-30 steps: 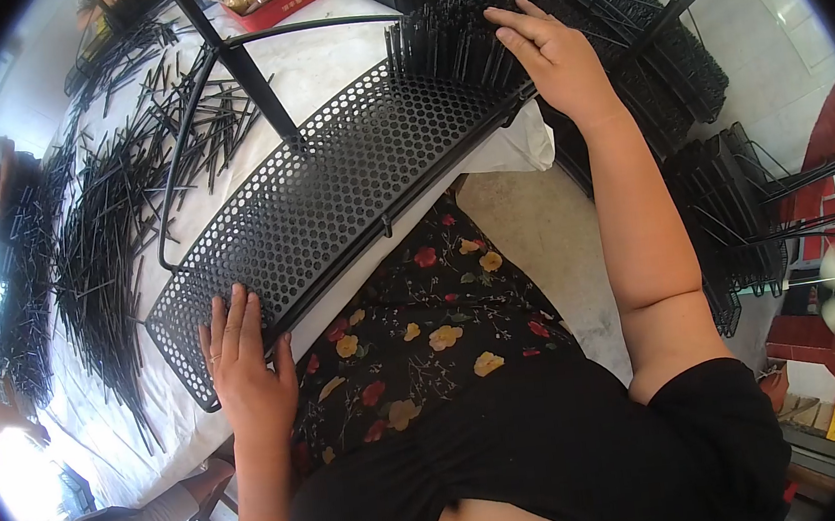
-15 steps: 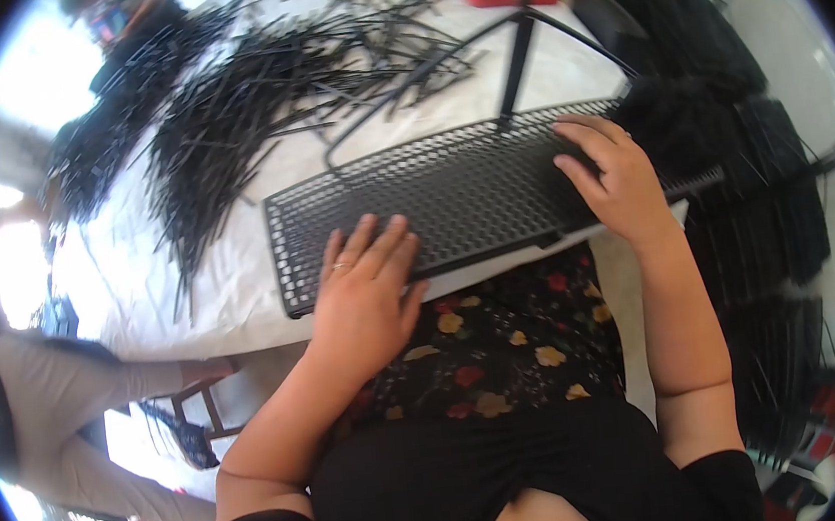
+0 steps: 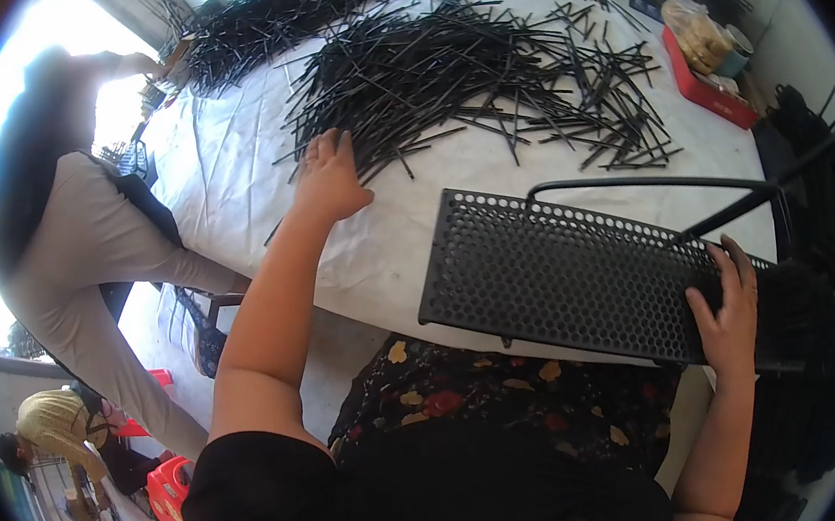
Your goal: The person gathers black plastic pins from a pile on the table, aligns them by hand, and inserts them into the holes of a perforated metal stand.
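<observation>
My left hand (image 3: 331, 180) reaches out over the white-covered table, fingers spread at the near edge of a pile of thin black strips (image 3: 400, 76). A black perforated metal panel (image 3: 580, 275), with a bent black rod frame (image 3: 651, 183) rising along its far side, lies at the table's near edge in front of me. On the right part of that panel rests my right hand (image 3: 729, 306), thumb and fingers apart on the surface. The pile partly hides nothing of the left hand, which shows from above.
More black strips (image 3: 303, 15) lie farther back. At the back right is a red tray (image 3: 708, 92) with small items. Dark stacked pieces (image 3: 803, 404) stand at my right. A person (image 3: 102, 220) leans at the table's left; another person (image 3: 57, 426) is lower left, near a red stool (image 3: 169, 495).
My left hand has left the perforated panel and moved forward to the strips. My right hand stays on the panel. The view has swung left, so the panel appears farther right.
</observation>
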`<state>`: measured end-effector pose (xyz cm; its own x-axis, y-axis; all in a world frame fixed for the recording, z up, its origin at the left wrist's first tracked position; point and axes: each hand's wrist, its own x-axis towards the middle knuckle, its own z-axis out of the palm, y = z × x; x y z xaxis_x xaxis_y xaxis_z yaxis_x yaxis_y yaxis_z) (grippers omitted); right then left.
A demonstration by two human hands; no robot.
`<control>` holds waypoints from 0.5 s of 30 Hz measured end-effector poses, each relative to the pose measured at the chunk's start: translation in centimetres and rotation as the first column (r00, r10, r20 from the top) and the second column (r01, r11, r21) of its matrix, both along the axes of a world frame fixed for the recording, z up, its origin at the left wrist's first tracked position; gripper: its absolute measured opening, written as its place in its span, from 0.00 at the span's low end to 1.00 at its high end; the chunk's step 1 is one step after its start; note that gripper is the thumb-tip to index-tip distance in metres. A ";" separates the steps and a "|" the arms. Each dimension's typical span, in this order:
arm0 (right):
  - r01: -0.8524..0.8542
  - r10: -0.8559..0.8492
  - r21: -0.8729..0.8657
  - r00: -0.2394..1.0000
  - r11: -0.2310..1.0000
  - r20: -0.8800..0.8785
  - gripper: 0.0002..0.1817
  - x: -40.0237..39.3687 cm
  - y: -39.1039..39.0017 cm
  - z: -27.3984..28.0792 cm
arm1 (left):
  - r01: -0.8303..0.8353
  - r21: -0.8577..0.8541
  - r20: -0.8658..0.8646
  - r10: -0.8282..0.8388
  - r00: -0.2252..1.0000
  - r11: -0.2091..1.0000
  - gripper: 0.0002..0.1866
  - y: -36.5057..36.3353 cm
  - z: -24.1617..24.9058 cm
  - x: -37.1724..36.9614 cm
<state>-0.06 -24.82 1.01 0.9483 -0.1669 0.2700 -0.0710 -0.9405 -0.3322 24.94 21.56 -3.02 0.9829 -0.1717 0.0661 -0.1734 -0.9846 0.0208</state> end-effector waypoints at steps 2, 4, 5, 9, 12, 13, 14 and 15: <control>0.024 -0.024 0.026 1.000 0.999 -0.018 0.30 0.0 0.0 0.2 | -0.036 0.003 -0.074 0.036 0.997 0.999 0.54 -0.1 -0.9 1.9; 0.022 -0.022 0.024 1.000 0.999 -0.011 0.31 -0.1 0.1 0.3 | 0.004 -0.017 -0.031 -0.004 0.999 1.000 0.54 -1.0 -1.1 3.4; 0.032 -0.032 0.023 0.999 0.999 -0.004 0.31 -0.1 0.1 0.2 | 0.007 0.004 -0.045 -0.007 0.999 1.000 0.54 -1.7 -0.9 4.3; 0.036 -0.036 0.026 0.999 0.999 -0.005 0.31 0.1 0.0 0.1 | -0.121 0.115 -0.109 0.134 0.985 0.986 0.50 -3.0 -0.4 8.4; 0.037 -0.037 0.029 0.999 0.999 0.017 0.31 0.1 0.0 0.0 | -0.230 0.151 -0.261 0.263 0.929 0.961 0.45 -3.1 1.3 9.8; 0.035 -0.035 0.028 0.999 0.999 0.016 0.31 0.1 -0.1 0.0 | -0.254 0.133 -0.302 0.283 0.910 0.958 0.38 -3.4 1.6 9.8; 0.037 -0.037 0.038 0.999 0.999 -0.004 0.31 0.0 -0.2 0.1 | -0.255 0.132 -0.303 0.285 0.909 0.958 0.38 -3.5 1.0 10.0; 0.039 -0.038 0.048 0.999 0.998 -0.024 0.32 0.0 -0.3 0.1 | -0.279 0.083 -0.251 0.291 0.923 0.957 0.36 -3.6 -0.1 10.3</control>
<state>-0.02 -25.08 1.14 0.9468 -0.2159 0.2385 -0.1153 -0.9198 -0.3750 35.28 18.00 -3.09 0.9727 0.1218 -0.1975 0.1205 -0.9925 -0.0185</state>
